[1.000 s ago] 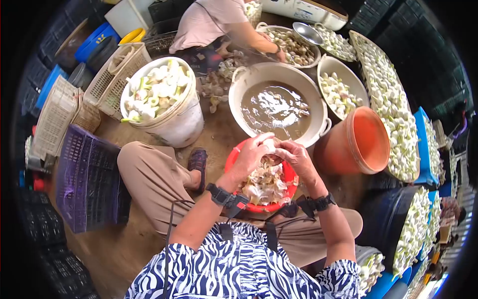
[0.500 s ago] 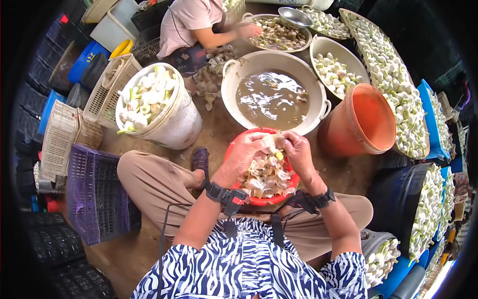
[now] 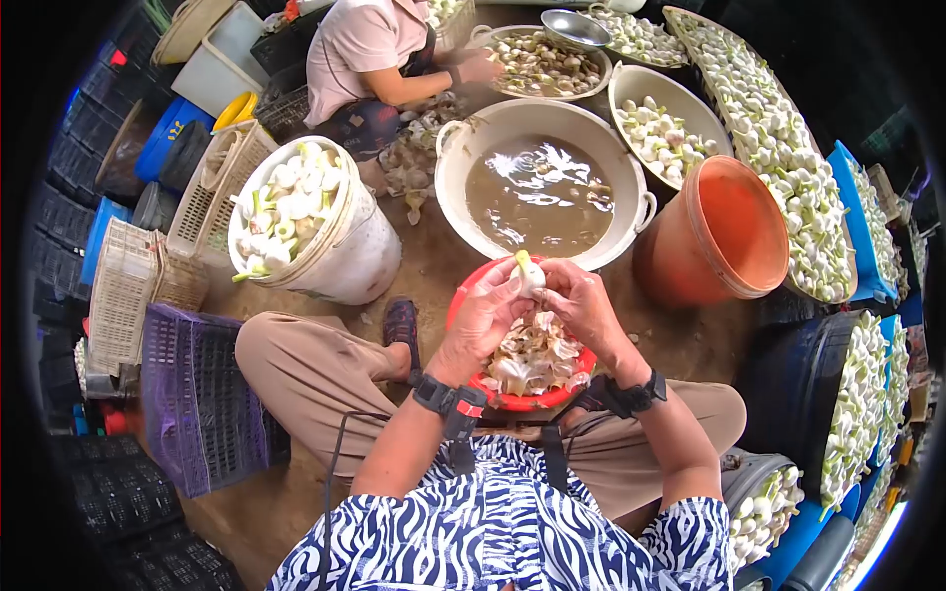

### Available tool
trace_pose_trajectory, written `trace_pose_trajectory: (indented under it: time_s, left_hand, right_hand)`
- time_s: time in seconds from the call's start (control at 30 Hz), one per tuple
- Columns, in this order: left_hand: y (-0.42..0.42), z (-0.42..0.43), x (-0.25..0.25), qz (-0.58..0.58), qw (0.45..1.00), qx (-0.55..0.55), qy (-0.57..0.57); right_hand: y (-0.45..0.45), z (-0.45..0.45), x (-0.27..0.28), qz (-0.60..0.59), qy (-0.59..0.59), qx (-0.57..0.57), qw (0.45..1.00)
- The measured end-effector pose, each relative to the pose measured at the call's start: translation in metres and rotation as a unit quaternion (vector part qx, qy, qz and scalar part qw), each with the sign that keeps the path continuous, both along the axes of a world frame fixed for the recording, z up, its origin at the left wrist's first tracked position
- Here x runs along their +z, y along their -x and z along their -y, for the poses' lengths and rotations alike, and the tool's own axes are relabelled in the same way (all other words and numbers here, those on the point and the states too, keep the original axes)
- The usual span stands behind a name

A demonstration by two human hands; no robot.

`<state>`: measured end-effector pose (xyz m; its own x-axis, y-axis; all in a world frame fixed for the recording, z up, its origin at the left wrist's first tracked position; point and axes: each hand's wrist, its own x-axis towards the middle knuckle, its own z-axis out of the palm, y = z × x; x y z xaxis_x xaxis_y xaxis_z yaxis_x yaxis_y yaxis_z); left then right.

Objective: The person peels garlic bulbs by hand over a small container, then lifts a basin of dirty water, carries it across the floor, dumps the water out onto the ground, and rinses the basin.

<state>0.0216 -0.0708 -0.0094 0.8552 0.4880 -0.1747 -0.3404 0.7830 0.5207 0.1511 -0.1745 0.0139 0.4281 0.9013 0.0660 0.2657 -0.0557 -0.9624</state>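
Observation:
Between both hands is a white garlic bulb (image 3: 530, 280) with its yellow-green stem pointing up. My left hand (image 3: 485, 313) grips it from the left, fingers closed round its side. On the right, my right hand (image 3: 581, 307) pinches the bulb's lower side with thumb and fingertips. Directly beneath sits a red basin (image 3: 463, 295) holding a heap of papery garlic skins (image 3: 532, 362). Just beyond the hands stands a wide pale basin (image 3: 455, 187) of murky water with a few bulbs in it.
A white bucket (image 3: 360, 246) full of peeled garlic stands at left, an orange bucket (image 3: 709, 236) at right. Beyond it is a pale tub (image 3: 705, 113) of garlic. Another person (image 3: 370, 59) works at a far basin (image 3: 591, 91). A purple crate (image 3: 202, 394) stands by my left knee.
The loose skin at the bulb's top has come away, and the bulb now shows smooth and white with its stem turned upward. My hands have shifted slightly and closed round it lower down.

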Motion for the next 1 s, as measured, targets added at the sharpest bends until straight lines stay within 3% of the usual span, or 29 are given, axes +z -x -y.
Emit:
trace_pose_trajectory:
  time_s: [0.13,0.17,0.2,0.27,0.33,0.37,0.4,0.47,0.5,0.57,0.6,0.63,0.7,0.73,0.8,0.87,0.93,1.0]
  left_hand:
    - [0.006,-0.01,0.006,-0.031,0.994,-0.058,-0.085]
    - [0.007,-0.011,0.001,-0.019,0.998,-0.031,-0.042]
    - [0.009,-0.014,-0.005,-0.005,1.0,-0.003,0.0]
    - [0.012,-0.029,-0.019,0.01,0.999,0.027,0.014]
    - [0.018,-0.052,-0.021,0.047,0.995,0.011,0.087]
    - [0.019,-0.066,-0.018,0.022,0.991,0.062,0.118]
    - [0.026,-0.088,-0.006,0.108,0.976,0.04,0.184]
    - [0.047,-0.142,0.008,0.175,0.945,0.147,0.235]
    - [0.055,-0.162,0.027,0.172,0.931,0.252,0.202]
    - [0.076,-0.207,0.023,0.193,0.92,0.324,0.108]
    - [0.076,-0.221,0.02,0.172,0.918,0.352,0.065]
    - [0.068,-0.223,0.013,0.172,0.918,0.352,0.069]
    - [0.048,-0.214,-0.002,0.095,0.948,0.297,-0.054]
    - [0.029,-0.2,-0.001,0.042,0.953,0.301,-0.002]
    - [-0.001,-0.186,-0.023,-0.052,0.954,0.287,-0.071]
    - [-0.027,-0.177,-0.034,-0.176,0.942,0.252,-0.136]
    - [-0.046,-0.172,-0.055,-0.225,0.938,0.205,-0.163]
    - [-0.063,-0.163,-0.069,-0.272,0.934,0.131,-0.189]
  right_hand:
    - [0.011,0.0,0.01,0.082,-0.029,-0.001,0.996]
    - [0.011,0.0,0.0,0.241,-0.098,-0.035,0.965]
    - [0.016,-0.001,-0.001,0.278,-0.127,-0.024,0.952]
    - [0.022,0.002,-0.014,0.371,-0.013,0.126,0.92]
    - [0.025,0.003,-0.028,0.361,0.027,0.242,0.9]
    - [0.024,0.005,-0.036,0.309,0.025,0.223,0.924]
    - [0.015,0.001,-0.041,0.314,0.036,0.218,0.923]
    - [-0.01,-0.008,-0.05,0.317,0.152,0.203,0.914]
    - [-0.033,-0.021,-0.052,0.3,0.184,0.219,0.91]
    - [-0.077,-0.047,-0.042,0.25,0.258,0.139,0.923]
    - [-0.125,-0.063,-0.097,0.346,0.206,0.138,0.905]
    - [-0.159,-0.084,-0.126,0.355,0.228,0.072,0.904]
    - [-0.219,-0.115,-0.158,0.418,0.247,0.026,0.874]
    - [-0.247,-0.129,-0.19,0.425,0.25,0.0,0.87]
    - [-0.267,-0.145,-0.215,0.378,0.269,-0.078,0.882]
    - [-0.284,-0.155,-0.276,0.375,0.33,-0.084,0.862]
    - [-0.299,-0.172,-0.342,0.377,0.387,-0.087,0.837]
    - [-0.302,-0.176,-0.391,0.307,0.372,0.067,0.874]
